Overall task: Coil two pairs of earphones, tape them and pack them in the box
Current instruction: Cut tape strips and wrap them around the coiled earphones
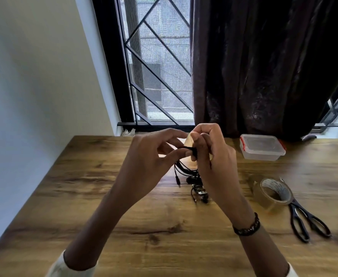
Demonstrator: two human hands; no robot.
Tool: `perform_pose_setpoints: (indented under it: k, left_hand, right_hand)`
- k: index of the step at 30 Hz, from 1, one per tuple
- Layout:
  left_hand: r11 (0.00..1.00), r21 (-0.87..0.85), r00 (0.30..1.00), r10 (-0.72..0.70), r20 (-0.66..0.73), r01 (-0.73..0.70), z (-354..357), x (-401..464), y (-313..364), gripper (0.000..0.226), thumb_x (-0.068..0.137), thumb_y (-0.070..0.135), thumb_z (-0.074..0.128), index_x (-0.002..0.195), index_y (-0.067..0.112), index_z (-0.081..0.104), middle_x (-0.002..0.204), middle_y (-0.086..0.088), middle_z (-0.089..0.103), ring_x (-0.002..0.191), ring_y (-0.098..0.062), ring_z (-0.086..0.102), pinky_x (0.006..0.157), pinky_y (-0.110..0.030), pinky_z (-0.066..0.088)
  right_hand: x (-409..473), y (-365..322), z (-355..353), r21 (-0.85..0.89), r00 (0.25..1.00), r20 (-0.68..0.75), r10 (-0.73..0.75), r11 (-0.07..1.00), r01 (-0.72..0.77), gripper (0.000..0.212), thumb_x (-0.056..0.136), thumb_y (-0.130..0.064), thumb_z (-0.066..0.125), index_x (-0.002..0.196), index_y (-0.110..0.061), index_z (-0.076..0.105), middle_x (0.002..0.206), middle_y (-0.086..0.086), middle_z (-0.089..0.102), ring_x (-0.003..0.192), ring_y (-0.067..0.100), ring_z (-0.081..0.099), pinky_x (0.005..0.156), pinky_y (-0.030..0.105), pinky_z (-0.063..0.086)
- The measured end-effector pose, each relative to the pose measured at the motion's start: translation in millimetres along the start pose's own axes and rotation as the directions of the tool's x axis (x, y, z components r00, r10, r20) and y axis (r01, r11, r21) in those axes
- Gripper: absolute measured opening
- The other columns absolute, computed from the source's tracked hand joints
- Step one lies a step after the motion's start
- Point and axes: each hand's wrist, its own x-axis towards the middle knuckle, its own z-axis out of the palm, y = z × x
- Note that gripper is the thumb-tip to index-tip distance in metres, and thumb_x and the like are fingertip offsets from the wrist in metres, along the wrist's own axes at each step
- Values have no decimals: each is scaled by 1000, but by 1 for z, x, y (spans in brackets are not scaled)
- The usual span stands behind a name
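Second earphones: a small black tangle (199, 193) lies on the table just below my hands, near 6 o'clock of them; whether it is coiled or taped I cannot tell.
Left hand: my left hand (148, 162) is raised over the table, thumb and forefinger closed together on the black bundle from its 9 o'clock side.
Right hand: my right hand (210, 154) meets it from 3 o'clock, fingers clamped on the same bundle and on a pale strip of tape (189, 141) that stands up at 12 o'clock of the pinch.
Coiled earphones: the bundle (192, 151) sits between both pinches, loops and plug hanging down toward 6 o'clock, clear of the wood.
Handling: I judge the cord light, limp and springy, so the loops want to open; best held at the waist of the coil where the tape goes, never by the buds or plug.
Tape strip: thin and sticky, likely to fold on itself or grab my fingertips if I loosen.
Tape roll: a clear-brown roll (274, 193) rests at 4 o'clock, touching the scissors (308, 220) beside it.
Box: a clear lidded box (262, 146) with red clips stands at 2 o'clock, lid on, well apart from the coil.
Table: wood-grain table (104, 196), flat and smooth-looking.
Room: a barred window (156, 66) at 12 o'clock, a dark curtain (264, 66) at 1 o'clock, a pale wall (34, 76) at 10 o'clock.
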Motion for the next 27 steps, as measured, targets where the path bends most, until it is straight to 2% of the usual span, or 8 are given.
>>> perform_pose_setpoints:
  k: [3,6,8,13,18,20,23,27]
  left_hand:
    - [1000,-4,1000,0,31,0,0,0,-2,15,80,23,74,95,22,73,84,11,73,74,-2,69,71,-25,56]
    - [999,-28,997,16,73,-14,-2,2,-4,9,83,20,71,92,20,73,85,12,72,82,-2,67,71,-16,53]
    - [996,-83,996,-7,92,15,-2,3,-6,8,82,18,71,90,15,72,86,9,71,85,-3,67,72,-15,52]
    - [975,-198,990,-75,121,98,-1,4,-10,16,77,27,71,85,14,70,83,6,71,84,-7,68,74,-33,55]
    - [948,-288,988,-104,115,134,0,4,-12,28,71,30,74,91,11,70,84,-6,72,80,-27,68,77,-47,55]
    - [944,-294,987,-122,107,149,0,3,-12,30,68,32,75,90,11,70,82,-4,72,76,-23,68,74,-40,56]
    - [946,-286,988,-135,80,153,2,1,-11,25,65,32,77,83,15,70,77,2,73,72,-10,69,67,-23,54]
    - [934,-319,987,-151,62,163,3,-1,-10,30,62,25,80,90,15,70,83,-2,75,76,-12,71,66,-19,54]
  right_hand:
    - [0,1,2,-32,1000,1,-6,999,6,8,102,-13,44,99,-13,51,60,-1,56,56,15,56,47,28,43]
    - [0,2,3,-48,1000,7,2,999,-2,8,102,-13,44,99,-13,52,60,0,56,55,16,55,48,33,43]
    - [-1,1,3,-60,1000,9,5,998,-5,9,102,-14,44,100,-12,52,60,-1,55,55,15,54,49,32,42]
    - [0,1,5,-81,1000,1,-3,997,3,9,102,-17,44,99,-13,52,59,1,56,55,16,54,49,32,42]
    - [1,2,5,-93,1000,-20,0,996,-1,9,102,-14,46,99,-10,53,60,1,57,55,17,55,49,32,42]
    - [1,1,5,-93,999,-33,-1,996,-2,10,102,-16,45,99,-11,53,61,3,58,55,18,56,49,33,42]
    - [1,2,6,-101,998,-61,-2,995,-4,12,102,-18,44,99,-11,53,60,5,58,53,19,55,48,31,41]
    - [2,3,6,-110,996,-88,-2,994,-8,12,101,-16,45,99,-9,53,62,5,57,54,18,52,47,28,39]
